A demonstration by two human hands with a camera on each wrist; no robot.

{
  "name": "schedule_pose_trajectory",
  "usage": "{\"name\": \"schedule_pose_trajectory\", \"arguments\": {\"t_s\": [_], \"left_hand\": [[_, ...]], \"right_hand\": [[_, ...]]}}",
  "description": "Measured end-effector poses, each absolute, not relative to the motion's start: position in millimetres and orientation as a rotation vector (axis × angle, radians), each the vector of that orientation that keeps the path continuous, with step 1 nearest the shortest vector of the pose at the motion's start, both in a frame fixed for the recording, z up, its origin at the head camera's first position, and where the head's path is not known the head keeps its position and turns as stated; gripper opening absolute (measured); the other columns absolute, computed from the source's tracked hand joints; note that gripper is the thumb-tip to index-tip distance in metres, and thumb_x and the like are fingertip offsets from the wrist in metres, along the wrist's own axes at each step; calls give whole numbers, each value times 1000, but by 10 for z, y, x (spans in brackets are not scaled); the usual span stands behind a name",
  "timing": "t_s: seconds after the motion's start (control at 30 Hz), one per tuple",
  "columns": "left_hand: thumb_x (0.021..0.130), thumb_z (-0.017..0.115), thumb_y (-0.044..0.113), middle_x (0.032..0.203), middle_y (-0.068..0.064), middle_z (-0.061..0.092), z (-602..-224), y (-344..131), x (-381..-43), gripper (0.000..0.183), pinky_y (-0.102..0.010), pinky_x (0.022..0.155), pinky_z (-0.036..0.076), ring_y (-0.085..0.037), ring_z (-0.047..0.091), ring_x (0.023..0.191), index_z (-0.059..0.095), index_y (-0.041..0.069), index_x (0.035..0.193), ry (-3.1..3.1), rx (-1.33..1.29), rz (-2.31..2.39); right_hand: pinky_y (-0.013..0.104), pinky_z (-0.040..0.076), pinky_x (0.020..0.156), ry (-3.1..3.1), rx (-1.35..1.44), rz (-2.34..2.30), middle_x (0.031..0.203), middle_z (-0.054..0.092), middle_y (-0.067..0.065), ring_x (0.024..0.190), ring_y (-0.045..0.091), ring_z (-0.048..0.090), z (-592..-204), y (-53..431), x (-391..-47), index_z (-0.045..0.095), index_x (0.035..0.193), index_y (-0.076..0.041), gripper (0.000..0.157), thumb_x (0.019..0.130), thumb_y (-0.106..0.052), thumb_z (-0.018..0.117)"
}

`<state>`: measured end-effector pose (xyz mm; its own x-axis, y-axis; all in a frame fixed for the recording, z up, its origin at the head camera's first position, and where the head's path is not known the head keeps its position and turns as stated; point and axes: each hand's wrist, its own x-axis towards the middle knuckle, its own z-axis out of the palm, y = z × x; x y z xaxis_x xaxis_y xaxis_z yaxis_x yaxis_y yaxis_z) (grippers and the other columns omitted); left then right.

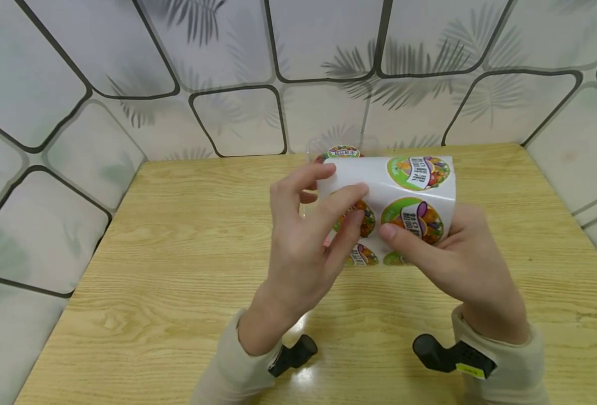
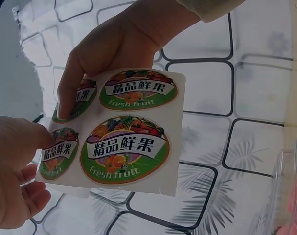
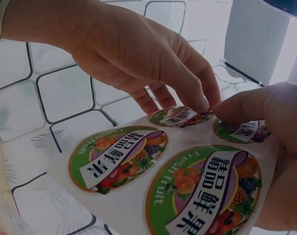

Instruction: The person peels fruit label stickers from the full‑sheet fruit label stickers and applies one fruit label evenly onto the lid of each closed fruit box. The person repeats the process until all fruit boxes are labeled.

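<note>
A curved white sheet of fruit stickers (image 1: 374,173) is held up between both hands over the table. Its oval stickers (image 2: 126,149) are green and orange, with fruit pictures and "Fresh fruit" lettering. The right hand (image 1: 465,264) grips the sheet at its right side, thumb across the front and fingers behind. At the left part, the left hand (image 1: 298,236) pinches with thumb and index finger at one sticker (image 3: 180,116), its other fingers spread near the sheet's upper left corner. Whether that sticker has lifted from the backing, I cannot tell.
Behind the sheet stands a clear plastic container (image 1: 315,147) with red contents, partly hidden; an oval fruit sticker (image 1: 344,151) shows on it. The light wooden table (image 1: 177,253) ends at a patterned wall covering (image 1: 238,121) at the back and sides.
</note>
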<state>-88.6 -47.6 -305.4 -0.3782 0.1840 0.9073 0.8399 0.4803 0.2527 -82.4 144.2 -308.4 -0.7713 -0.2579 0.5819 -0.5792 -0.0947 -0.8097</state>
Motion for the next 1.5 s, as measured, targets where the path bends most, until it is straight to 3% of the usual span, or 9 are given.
{"name": "schedule_pose_trajectory", "arguments": {"t_s": [0.2, 0.4, 0.53, 1.0, 1.5], "left_hand": [[90, 72, 7, 120, -22, 50, -3057, -470, -893, 12, -38, 83, 46, -36, 48, 114, 64, 5, 99, -1823, -858, -945], [87, 74, 6, 115, -21, 51, -3052, -464, -902, 27, -35, 79, 47, -34, 50, 106, 61, 1, 110, -1804, -860, -951], [87, 75, 7, 114, -20, 51, -3059, -472, -907, 24, -35, 76, 45, -33, 50, 104, 63, 1, 107, -1823, -855, -934], [86, 75, 6, 106, -19, 57, -3052, -460, -915, 23, -35, 85, 50, -33, 53, 99, 58, 0, 100, -1813, -830, -924], [84, 74, 3, 106, -19, 57, -3057, -456, -909, 22, -36, 83, 51, -33, 54, 99, 55, 1, 96, -1826, -821, -943]], "right_hand": [[26, 56, 55, -1954, 912, 1954, 90, 71, 17, 71, 17, 69, -3095, 1458, -815, 66, 106, 12, 20, 85, 13, 67], [25, 54, 52, -1961, 888, 1946, 91, 71, 16, 68, 16, 68, -3113, 1482, -815, 65, 109, 13, 21, 88, 11, 66], [24, 54, 53, -1955, 906, 1941, 94, 71, 17, 70, 16, 68, -3111, 1478, -822, 65, 111, 13, 22, 89, 11, 64], [25, 53, 51, -1970, 902, 1943, 93, 70, 17, 68, 17, 67, -3102, 1468, -823, 65, 113, 12, 23, 90, 9, 63], [27, 53, 48, -2019, 844, 1940, 91, 70, 18, 66, 18, 67, -3094, 1473, -815, 66, 112, 9, 22, 90, 10, 64]]}}
